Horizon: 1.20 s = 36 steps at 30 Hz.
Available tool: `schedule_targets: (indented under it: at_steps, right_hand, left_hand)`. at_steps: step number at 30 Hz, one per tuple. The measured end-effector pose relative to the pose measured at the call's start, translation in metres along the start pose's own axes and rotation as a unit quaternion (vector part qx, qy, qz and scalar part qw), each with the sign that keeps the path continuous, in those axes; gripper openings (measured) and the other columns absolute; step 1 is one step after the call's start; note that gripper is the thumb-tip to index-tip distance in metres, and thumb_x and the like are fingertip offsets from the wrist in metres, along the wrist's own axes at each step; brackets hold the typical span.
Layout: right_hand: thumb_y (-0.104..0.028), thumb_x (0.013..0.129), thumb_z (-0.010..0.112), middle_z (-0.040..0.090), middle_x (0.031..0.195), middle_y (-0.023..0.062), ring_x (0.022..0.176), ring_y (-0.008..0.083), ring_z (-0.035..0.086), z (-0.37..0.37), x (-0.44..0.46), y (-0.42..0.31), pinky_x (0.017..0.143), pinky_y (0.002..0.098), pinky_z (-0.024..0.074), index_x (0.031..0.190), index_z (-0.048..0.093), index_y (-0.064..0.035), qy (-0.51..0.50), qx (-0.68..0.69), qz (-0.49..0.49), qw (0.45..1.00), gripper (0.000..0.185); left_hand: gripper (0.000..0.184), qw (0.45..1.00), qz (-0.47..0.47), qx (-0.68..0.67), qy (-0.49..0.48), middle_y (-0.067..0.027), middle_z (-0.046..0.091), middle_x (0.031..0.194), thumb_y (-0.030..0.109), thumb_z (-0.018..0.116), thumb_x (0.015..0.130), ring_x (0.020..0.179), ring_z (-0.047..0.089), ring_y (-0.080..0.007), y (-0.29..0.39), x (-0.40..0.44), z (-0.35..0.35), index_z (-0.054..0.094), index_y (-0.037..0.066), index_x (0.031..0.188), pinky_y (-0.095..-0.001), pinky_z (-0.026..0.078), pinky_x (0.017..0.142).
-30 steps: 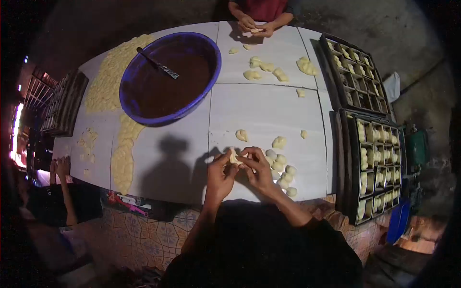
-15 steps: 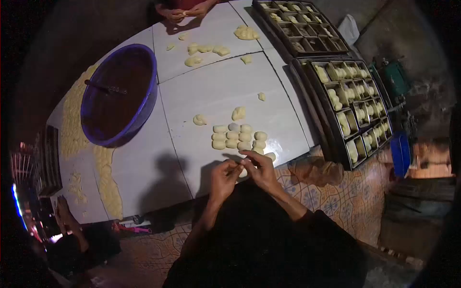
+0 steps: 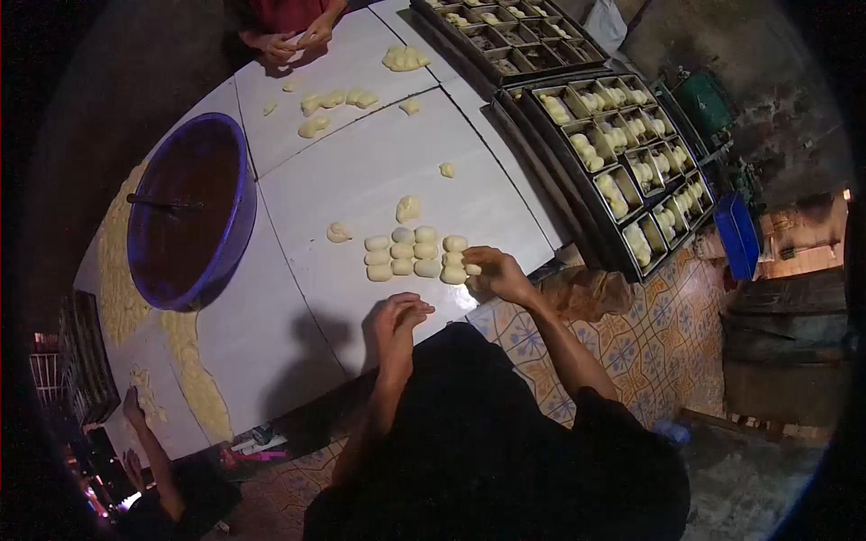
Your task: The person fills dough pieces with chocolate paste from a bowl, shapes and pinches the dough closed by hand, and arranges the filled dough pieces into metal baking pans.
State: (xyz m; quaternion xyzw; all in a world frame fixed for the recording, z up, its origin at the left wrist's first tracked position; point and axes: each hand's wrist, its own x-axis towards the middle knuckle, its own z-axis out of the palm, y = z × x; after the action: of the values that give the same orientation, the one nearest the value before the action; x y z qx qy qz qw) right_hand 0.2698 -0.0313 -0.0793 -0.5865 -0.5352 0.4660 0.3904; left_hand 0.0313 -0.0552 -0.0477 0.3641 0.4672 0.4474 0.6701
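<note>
Small pale dough balls (image 3: 401, 252) sit in short, close rows on the white tabletop in front of me. My right hand (image 3: 501, 275) is at the right end of these rows, its fingers curled over a dough ball (image 3: 473, 270) that is partly hidden. Below the rows, my left hand (image 3: 397, 323) hovers near the table's front edge with loosely bent fingers and nothing visible in it. Two rougher dough lumps, one (image 3: 338, 232) to the left and another (image 3: 409, 209) behind, lie beside the rows.
A large blue basin (image 3: 242, 194) holding a dark handled tool stands at left, beside flattened dough (image 3: 194, 370). Divided metal trays (image 3: 586, 171) with dough pieces line the right side. Another person's hands (image 3: 293, 43) work at the far edge; another person's arm (image 3: 153, 451) is at lower left.
My hands have parted from a pinch together: the right moved to the rows' right end, the left stayed lower and loosened. The camera view shifted. The far person's hands changed position slightly.
</note>
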Motion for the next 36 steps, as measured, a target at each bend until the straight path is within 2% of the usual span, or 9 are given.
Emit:
schedule_targets:
  at_steps: [4, 7, 10, 15, 21, 22, 26, 32, 36]
  right_hand:
    - [-0.010, 0.070, 0.074, 0.054, 0.123, 0.0196, 0.115, 0.0335, 0.049, -0.005, -0.009, -0.011, 0.101, 0.0430, 0.0388, 0.124, 0.052, 0.0012, 0.008, -0.248, -0.150, 0.957, 0.060]
    - [-0.011, 0.068, 0.074, 0.056, 0.113, 0.0192, 0.103, 0.0359, 0.051, -0.002, -0.004, 0.004, 0.093, 0.0435, 0.0417, 0.121, 0.053, 0.0007, -0.068, -0.260, -0.110, 0.957, 0.058]
    - [-0.014, 0.070, 0.073, 0.056, 0.107, 0.0186, 0.100, 0.0358, 0.051, 0.001, -0.001, 0.013, 0.088, 0.0441, 0.0428, 0.113, 0.056, 0.0008, 0.025, -0.266, -0.093, 0.959, 0.049]
    - [-0.047, 0.054, 0.086, 0.047, 0.123, 0.0221, 0.111, 0.0411, 0.046, 0.008, 0.000, -0.019, 0.092, 0.0470, 0.0436, 0.124, 0.053, -0.0032, -0.023, -0.413, -0.079, 0.907, 0.089]
    - [-0.023, 0.082, 0.065, 0.053, 0.120, 0.0263, 0.113, 0.0422, 0.048, 0.026, 0.089, -0.063, 0.093, 0.0445, 0.0448, 0.130, 0.048, -0.0011, -0.001, -0.294, -0.168, 0.941, 0.056]
    - [-0.018, 0.083, 0.061, 0.060, 0.100, 0.0247, 0.107, 0.0414, 0.052, 0.045, 0.114, -0.054, 0.091, 0.0432, 0.0453, 0.121, 0.057, -0.0018, 0.032, -0.270, -0.158, 0.949, 0.042]
    - [-0.014, 0.079, 0.064, 0.060, 0.087, 0.0203, 0.096, 0.0373, 0.057, 0.081, 0.165, -0.048, 0.081, 0.0434, 0.0482, 0.089, 0.070, -0.0021, -0.065, -0.275, -0.119, 0.952, 0.017]
    - [-0.012, 0.067, 0.082, 0.041, 0.130, 0.0081, 0.099, 0.0211, 0.058, 0.107, 0.114, -0.134, 0.077, 0.0351, 0.0512, 0.116, 0.065, -0.0045, -0.214, 0.035, -0.151, 0.964, 0.052]
    - [-0.013, 0.074, 0.078, 0.054, 0.112, 0.0078, 0.095, 0.0173, 0.055, 0.134, 0.087, -0.146, 0.082, 0.0293, 0.0461, 0.112, 0.068, -0.0057, -0.138, 0.020, -0.213, 0.967, 0.039]
  left_hand:
    - [0.019, 0.998, -0.015, -0.032, 0.060, -0.0151, 0.064, 0.089, 0.000, 0.053, 0.087, 0.085, 0.066, -0.0252, -0.002, 0.000, -0.025, 0.053, -0.007, 0.104, -0.0300, 0.054, 0.078]
    - [0.016, 0.988, -0.003, -0.108, 0.111, -0.0126, 0.063, 0.081, 0.001, 0.061, 0.083, 0.080, 0.065, -0.0220, -0.008, -0.008, -0.043, 0.057, -0.004, 0.098, -0.0295, 0.053, 0.075]
    - [0.016, 0.986, 0.010, -0.085, 0.141, -0.0128, 0.063, 0.081, 0.000, 0.060, 0.082, 0.078, 0.066, -0.0219, -0.005, -0.012, -0.059, 0.057, -0.004, 0.097, -0.0280, 0.053, 0.072]
    - [0.010, 0.972, 0.001, -0.123, 0.199, -0.0112, 0.062, 0.083, 0.003, 0.057, 0.086, 0.078, 0.065, -0.0214, 0.004, -0.017, -0.072, 0.057, -0.002, 0.095, -0.0287, 0.054, 0.074]
    - [0.012, 0.972, 0.051, -0.084, 0.214, -0.0106, 0.062, 0.084, 0.002, 0.056, 0.086, 0.080, 0.065, -0.0205, 0.010, 0.000, -0.086, 0.056, -0.002, 0.097, -0.0308, 0.053, 0.077]
    - [0.013, 0.977, 0.068, -0.071, 0.192, -0.0105, 0.062, 0.084, 0.001, 0.057, 0.085, 0.080, 0.065, -0.0203, 0.014, 0.006, -0.085, 0.056, -0.003, 0.097, -0.0308, 0.053, 0.077]
    - [0.024, 0.983, 0.092, 0.027, 0.155, -0.0156, 0.064, 0.087, 0.002, 0.058, 0.082, 0.081, 0.065, -0.0222, 0.032, 0.029, -0.077, 0.057, -0.010, 0.103, -0.0290, 0.053, 0.076]
    - [0.035, 0.985, 0.102, 0.028, 0.133, -0.0082, 0.061, 0.107, 0.010, 0.048, 0.098, 0.099, 0.056, -0.0136, 0.053, 0.044, -0.063, 0.049, -0.007, 0.129, -0.0252, 0.047, 0.086]
    - [0.024, 0.972, 0.141, -0.122, 0.144, -0.0073, 0.061, 0.105, 0.005, 0.049, 0.096, 0.094, 0.056, -0.0110, 0.054, 0.052, -0.057, 0.057, -0.008, 0.115, -0.0241, 0.045, 0.086]
